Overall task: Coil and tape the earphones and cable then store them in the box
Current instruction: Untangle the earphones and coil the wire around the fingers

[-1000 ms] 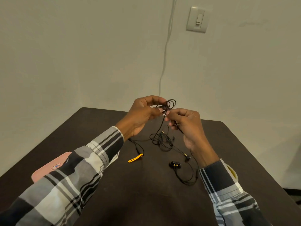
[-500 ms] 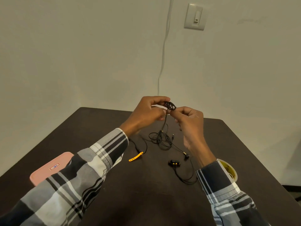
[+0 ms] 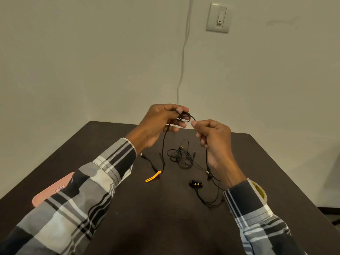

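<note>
Above the dark table, my left hand pinches a small black coil of earphone wire between thumb and fingers. My right hand holds the same wire just right of the coil, and a strand hangs from it down to the table. More of the wire lies in a loose tangle under my hands. The black earbuds with yellow marks lie on the table near my right wrist. A black cable with an orange strap lies to the left.
A pink box sits at the table's left edge, partly behind my left sleeve. A yellowish tape roll shows behind my right sleeve. A wall switch and a white wire are on the wall behind.
My hands have drawn slightly apart. The coil now sits in my left hand's fingers, and my right hand has shifted right along the wire.
</note>
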`<state>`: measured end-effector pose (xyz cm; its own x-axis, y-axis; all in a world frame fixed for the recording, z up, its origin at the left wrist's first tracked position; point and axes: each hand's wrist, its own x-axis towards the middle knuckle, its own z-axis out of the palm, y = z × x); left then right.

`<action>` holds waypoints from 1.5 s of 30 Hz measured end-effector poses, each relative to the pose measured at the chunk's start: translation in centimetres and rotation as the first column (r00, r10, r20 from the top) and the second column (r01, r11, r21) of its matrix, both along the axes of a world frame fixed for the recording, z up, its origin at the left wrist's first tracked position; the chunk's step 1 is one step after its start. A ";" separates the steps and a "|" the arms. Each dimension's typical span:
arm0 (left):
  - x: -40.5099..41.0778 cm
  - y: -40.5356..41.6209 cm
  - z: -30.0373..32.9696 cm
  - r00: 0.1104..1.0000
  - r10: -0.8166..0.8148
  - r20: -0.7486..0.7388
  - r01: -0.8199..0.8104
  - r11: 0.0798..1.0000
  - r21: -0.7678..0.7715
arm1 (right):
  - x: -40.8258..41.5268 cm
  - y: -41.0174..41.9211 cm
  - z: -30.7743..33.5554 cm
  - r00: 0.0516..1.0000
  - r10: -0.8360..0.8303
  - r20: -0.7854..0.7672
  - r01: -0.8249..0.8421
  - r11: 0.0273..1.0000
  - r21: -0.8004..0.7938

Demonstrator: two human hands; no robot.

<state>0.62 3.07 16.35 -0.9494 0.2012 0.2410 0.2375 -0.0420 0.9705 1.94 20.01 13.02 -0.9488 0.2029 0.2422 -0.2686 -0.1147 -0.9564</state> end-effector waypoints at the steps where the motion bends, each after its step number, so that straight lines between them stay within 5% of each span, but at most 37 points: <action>1: 0.0 -0.3 0.0 0.999 -0.040 0.014 0.041 0.999 -0.029 | 0.0 0.2 0.3 1.000 0.022 0.021 -0.021 0.999 -0.028; 6: 0.0 -0.9 -0.5 0.999 -0.012 -0.039 0.004 0.983 -0.185 | -0.1 1.2 1.1 0.996 0.087 0.037 -0.084 0.994 -0.071; 13: -0.7 -0.7 -1.3 0.969 0.159 -0.189 -0.188 0.971 -0.149 | 0.3 2.1 0.8 0.983 0.183 0.020 -0.182 0.983 -0.027; 24: 0.1 0.0 -0.9 0.946 0.131 -0.298 -0.169 0.980 -0.106 | 0.5 1.6 0.6 0.972 0.232 -0.029 -0.228 0.969 0.099; 36: 0.3 0.0 -1.3 0.981 -0.043 -0.188 0.021 0.993 -0.120 | 0.2 1.7 0.5 0.983 0.164 -0.079 -0.160 0.985 0.056; 45: 0.3 0.8 -1.6 0.972 0.034 -0.235 -0.077 0.981 -0.177 | 0.5 1.1 0.4 0.983 0.168 -0.078 -0.161 0.983 0.089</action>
<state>0.97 3.83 14.79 -0.8838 0.2113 0.4175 0.4515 0.1508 0.8794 2.47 21.11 13.39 -0.9428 0.0223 0.3327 -0.3334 -0.0860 -0.9389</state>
